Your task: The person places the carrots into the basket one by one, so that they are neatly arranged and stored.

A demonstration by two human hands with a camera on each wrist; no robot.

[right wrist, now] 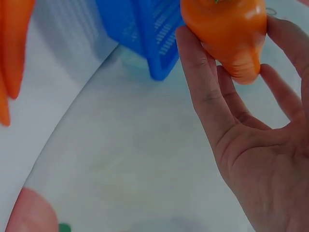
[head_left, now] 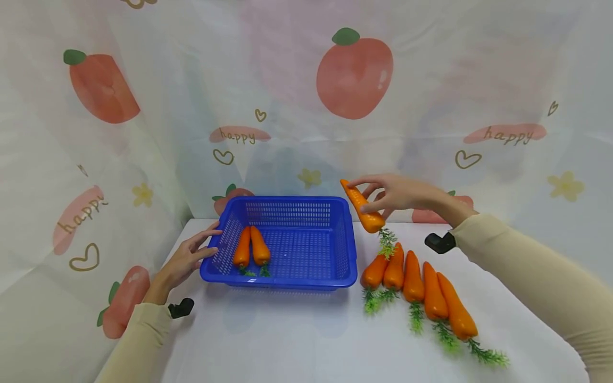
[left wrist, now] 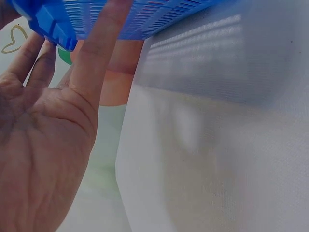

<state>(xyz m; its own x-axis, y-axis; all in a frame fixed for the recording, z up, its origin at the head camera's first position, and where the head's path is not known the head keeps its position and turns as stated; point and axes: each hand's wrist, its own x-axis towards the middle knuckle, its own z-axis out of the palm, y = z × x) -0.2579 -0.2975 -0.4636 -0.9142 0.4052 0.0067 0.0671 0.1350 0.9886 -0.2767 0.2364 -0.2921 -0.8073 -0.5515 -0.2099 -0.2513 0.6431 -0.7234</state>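
Note:
My right hand holds an orange carrot with green leaves, raised over the table just right of the blue basket. In the right wrist view, thumb and fingers sit on either side of this carrot, its thick end toward the camera. Two carrots lie side by side in the left part of the basket, tips away from me. My left hand touches the basket's left rim with fairly straight fingers. Its thumb lies along the plastic wall in the left wrist view.
Several more carrots lie in a slanting row on the white table, right of the basket, leaves toward me. A printed fabric backdrop rises close behind the basket and along the left. Each wrist carries a black mount.

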